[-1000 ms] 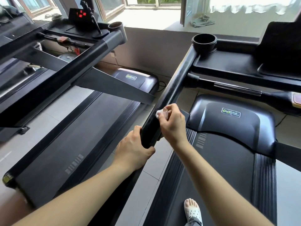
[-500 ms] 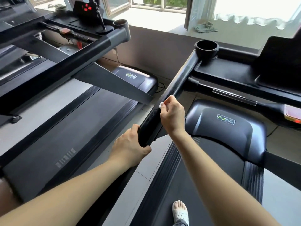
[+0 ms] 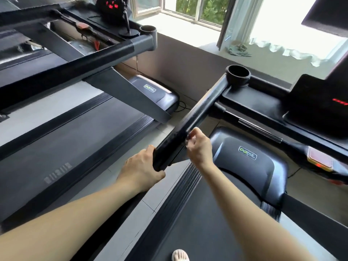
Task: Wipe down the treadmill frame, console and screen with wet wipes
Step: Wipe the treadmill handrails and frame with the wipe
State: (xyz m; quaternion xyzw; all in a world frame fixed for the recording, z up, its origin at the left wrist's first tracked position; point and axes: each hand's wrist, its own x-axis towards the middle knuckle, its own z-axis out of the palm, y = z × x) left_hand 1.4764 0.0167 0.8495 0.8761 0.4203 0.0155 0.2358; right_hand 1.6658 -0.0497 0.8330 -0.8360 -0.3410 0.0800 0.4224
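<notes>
I stand on a black treadmill whose left handrail [image 3: 199,112] runs from near my hands up to a round cup holder [image 3: 238,74]. My left hand [image 3: 141,170] grips the rail's near end from the left side. My right hand [image 3: 197,146] is curled against the rail's right side a little farther up; the white wet wipe is hidden inside its fingers. The console tray [image 3: 250,102] and dark screen [image 3: 318,98] with red digits lie at the right.
A second treadmill [image 3: 75,132] stands close on the left, its handrail [image 3: 79,66] and console overhead. Tiled floor [image 3: 120,213] separates the two decks. A low wall and window sill [image 3: 188,34] with a crumpled cloth [image 3: 238,48] are ahead. My slippered foot [image 3: 179,256] is on the belt.
The view tilted up and nearer the console. My right hand slid up along the handrail and the wipe, visible before, is now covered by its fingers. My left hand kept its grip.
</notes>
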